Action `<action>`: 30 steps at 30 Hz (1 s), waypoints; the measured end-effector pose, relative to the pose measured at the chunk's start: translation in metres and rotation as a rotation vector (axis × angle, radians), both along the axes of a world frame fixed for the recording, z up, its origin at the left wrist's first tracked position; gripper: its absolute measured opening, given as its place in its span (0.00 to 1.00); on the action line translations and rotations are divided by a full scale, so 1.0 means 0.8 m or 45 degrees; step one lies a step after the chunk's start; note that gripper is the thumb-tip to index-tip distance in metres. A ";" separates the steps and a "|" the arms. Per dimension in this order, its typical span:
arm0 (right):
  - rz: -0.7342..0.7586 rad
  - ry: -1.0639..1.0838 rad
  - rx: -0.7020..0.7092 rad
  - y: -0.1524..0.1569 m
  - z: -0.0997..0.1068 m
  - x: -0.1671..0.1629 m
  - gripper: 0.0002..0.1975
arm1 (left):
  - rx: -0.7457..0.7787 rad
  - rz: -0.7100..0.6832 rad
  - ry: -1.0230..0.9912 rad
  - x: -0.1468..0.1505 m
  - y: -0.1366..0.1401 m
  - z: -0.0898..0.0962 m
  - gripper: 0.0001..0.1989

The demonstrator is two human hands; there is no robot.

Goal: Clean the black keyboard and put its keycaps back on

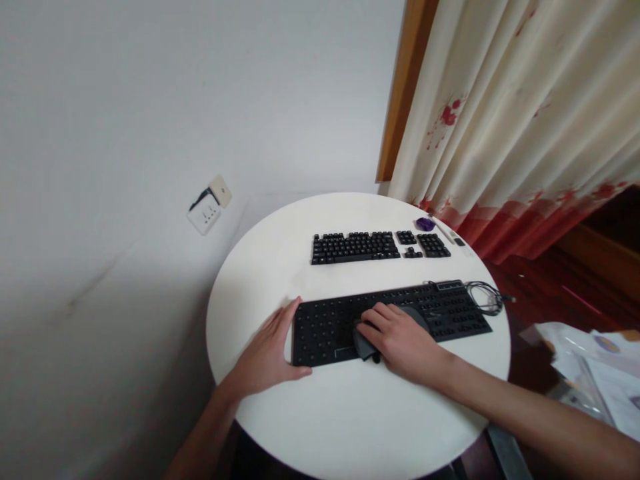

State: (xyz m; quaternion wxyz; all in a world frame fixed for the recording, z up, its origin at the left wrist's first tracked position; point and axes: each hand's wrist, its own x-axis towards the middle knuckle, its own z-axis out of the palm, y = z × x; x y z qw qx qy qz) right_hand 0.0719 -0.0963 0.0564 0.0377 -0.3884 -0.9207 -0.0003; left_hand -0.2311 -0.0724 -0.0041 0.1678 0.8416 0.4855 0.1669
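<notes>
Head view: Two bare hands work over a black keyboard base [325, 327] lying on a round white desk [360, 420], its rows of key positions bared across the top. The left hand [267, 353] takes the board by its left end, the grip spread wide but engaged, with thumb at the near edge and fingers at the far corner. The right hand [395, 337] has its grip curled over a dark grey cloth [417, 317], which lies on the middle of the base and spreads partly beneath the fingers and palm; the forearm crosses the desk from the lower right.

A thin black cable [487, 300] lies coiled just beside the right end of the base, its loops near the desk's edge. Behind the base, and apart from it, black keycaps [355, 247] sit in keyboard order: a long main block on the left, two small clusters next to it and a number block on the right. Near the number block rests a small purple lump [425, 224], with a slim pale stick [447, 231] beside it.

A pale wall [150, 100] with a socket plate [204, 213] rises to the left, while a cream curtain [510, 100] with red markings hangs at the upper right. Clear plastic packaging [565, 347] lies at the lower right, beyond the desk.
</notes>
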 end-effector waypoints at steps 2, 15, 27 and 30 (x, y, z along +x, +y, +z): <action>0.116 -0.013 0.008 0.004 -0.001 -0.028 0.08 | 0.005 0.000 0.010 0.001 0.000 0.001 0.64; -0.126 -0.044 -0.056 -0.013 -0.012 0.082 0.16 | 0.009 -0.019 0.054 -0.003 0.005 -0.002 0.62; -0.315 -0.014 0.012 -0.037 -0.016 0.152 0.28 | 0.059 -0.033 0.062 -0.003 0.008 -0.004 0.63; -0.265 0.030 -0.001 -0.037 -0.019 0.140 0.29 | 0.081 -0.041 0.052 -0.003 0.009 -0.005 0.62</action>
